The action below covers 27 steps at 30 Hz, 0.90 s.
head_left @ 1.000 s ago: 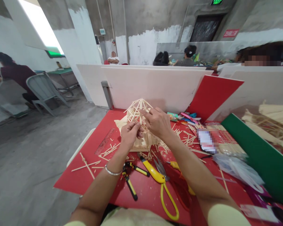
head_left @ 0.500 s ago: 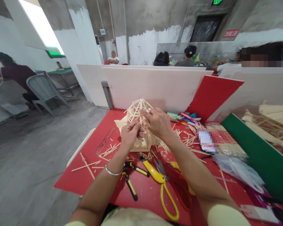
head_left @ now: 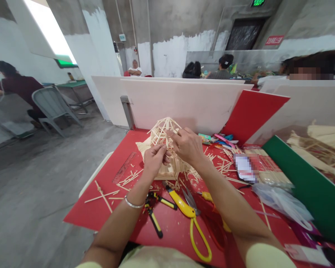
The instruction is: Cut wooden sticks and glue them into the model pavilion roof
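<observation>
A small building model made of thin wooden sticks [head_left: 167,125] stands in the middle of the red table, with a peaked, open-ribbed roof over a wider stepped base. My left hand [head_left: 154,158] is at its front left, thumb and forefinger pinched together; whatever lies between them is too small to make out. From the right, my right hand [head_left: 188,145] reaches to the frame, its fingers bent and closed at the sticks below the peak, forefinger against the frame. Both hands partly cover the model's front and right side.
Near me on the red table [head_left: 173,227] lie yellow-handled scissors [head_left: 188,206] and black-and-yellow pliers [head_left: 155,214]. Loose sticks [head_left: 131,178] and a clear ruler [head_left: 124,167] are at left. A phone [head_left: 245,168], plastic bag [head_left: 281,203] and green board [head_left: 301,186] are at right. White panels [head_left: 181,100] stand behind.
</observation>
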Each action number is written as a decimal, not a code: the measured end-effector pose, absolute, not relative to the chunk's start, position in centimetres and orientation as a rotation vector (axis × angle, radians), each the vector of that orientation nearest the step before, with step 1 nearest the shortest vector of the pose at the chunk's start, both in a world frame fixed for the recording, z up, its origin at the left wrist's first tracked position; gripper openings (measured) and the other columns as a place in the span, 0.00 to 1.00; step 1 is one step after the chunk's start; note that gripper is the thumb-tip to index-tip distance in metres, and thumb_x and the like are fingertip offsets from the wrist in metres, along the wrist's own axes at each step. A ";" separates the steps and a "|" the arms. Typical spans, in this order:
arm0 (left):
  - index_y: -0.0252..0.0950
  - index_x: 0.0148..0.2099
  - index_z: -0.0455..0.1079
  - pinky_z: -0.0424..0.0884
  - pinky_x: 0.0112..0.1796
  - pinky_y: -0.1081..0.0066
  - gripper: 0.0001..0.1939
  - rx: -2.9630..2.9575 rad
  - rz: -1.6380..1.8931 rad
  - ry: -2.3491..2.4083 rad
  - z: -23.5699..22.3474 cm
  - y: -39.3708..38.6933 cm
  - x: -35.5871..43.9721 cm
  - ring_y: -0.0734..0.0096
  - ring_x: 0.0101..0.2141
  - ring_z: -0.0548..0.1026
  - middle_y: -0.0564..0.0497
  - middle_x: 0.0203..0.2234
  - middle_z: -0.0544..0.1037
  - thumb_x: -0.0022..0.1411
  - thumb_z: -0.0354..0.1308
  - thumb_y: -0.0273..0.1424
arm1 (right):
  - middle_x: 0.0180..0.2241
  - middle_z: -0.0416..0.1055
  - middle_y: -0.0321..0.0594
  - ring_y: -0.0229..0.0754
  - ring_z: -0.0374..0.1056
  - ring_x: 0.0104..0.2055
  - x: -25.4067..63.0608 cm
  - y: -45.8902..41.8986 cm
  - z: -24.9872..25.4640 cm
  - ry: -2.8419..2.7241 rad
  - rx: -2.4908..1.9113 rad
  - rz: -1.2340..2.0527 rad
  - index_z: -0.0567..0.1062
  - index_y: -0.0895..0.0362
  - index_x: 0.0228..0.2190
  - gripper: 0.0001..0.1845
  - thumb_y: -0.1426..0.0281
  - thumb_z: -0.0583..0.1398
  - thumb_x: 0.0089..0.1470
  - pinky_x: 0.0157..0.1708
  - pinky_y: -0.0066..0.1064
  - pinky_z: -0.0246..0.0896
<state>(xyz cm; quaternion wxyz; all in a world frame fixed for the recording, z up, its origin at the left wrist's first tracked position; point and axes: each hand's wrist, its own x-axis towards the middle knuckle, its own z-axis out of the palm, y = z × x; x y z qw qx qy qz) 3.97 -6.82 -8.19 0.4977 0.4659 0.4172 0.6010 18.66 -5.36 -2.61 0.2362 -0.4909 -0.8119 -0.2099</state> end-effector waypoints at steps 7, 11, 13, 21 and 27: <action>0.32 0.34 0.75 0.66 0.16 0.76 0.16 1.137 1.454 1.001 -8.1 -6.8 4.0 0.76 0.16 0.72 0.50 0.21 0.78 0.54 0.63 0.42 | 0.39 0.72 0.42 0.43 0.60 0.41 18.6 -5.4 -2.5 -2.214 -1.345 -0.576 0.67 0.46 0.59 0.24 0.68 0.51 0.63 0.32 0.32 0.46; 0.32 0.32 0.75 0.67 0.16 0.77 0.16 1.151 1.449 1.003 -8.2 -6.8 4.0 0.76 0.16 0.72 0.50 0.21 0.78 0.54 0.63 0.42 | 0.38 0.72 0.41 0.43 0.59 0.40 18.6 -5.4 -2.5 -2.213 -1.344 -0.576 0.67 0.45 0.59 0.24 0.69 0.51 0.63 0.32 0.32 0.46; 0.32 0.32 0.75 0.67 0.16 0.76 0.16 1.157 1.449 0.997 -8.2 -6.9 4.0 0.76 0.16 0.72 0.50 0.22 0.78 0.55 0.63 0.42 | 0.38 0.72 0.41 0.43 0.59 0.40 18.6 -5.4 -2.6 -2.213 -1.344 -0.575 0.68 0.45 0.58 0.23 0.69 0.51 0.63 0.32 0.32 0.45; 0.32 0.33 0.74 0.67 0.16 0.77 0.15 1.155 1.449 0.992 -8.1 -6.9 4.0 0.76 0.16 0.72 0.50 0.21 0.78 0.55 0.62 0.41 | 0.39 0.73 0.41 0.43 0.60 0.41 18.7 -5.4 -2.6 -2.218 -1.346 -0.581 0.67 0.45 0.59 0.24 0.69 0.52 0.63 0.32 0.33 0.46; 0.32 0.33 0.74 0.67 0.16 0.77 0.14 1.169 1.446 0.987 -8.2 -6.8 4.0 0.76 0.16 0.72 0.50 0.22 0.78 0.56 0.62 0.40 | 0.40 0.72 0.41 0.43 0.60 0.41 18.6 -5.4 -2.6 -2.218 -1.344 -0.586 0.67 0.45 0.59 0.24 0.69 0.52 0.62 0.33 0.33 0.46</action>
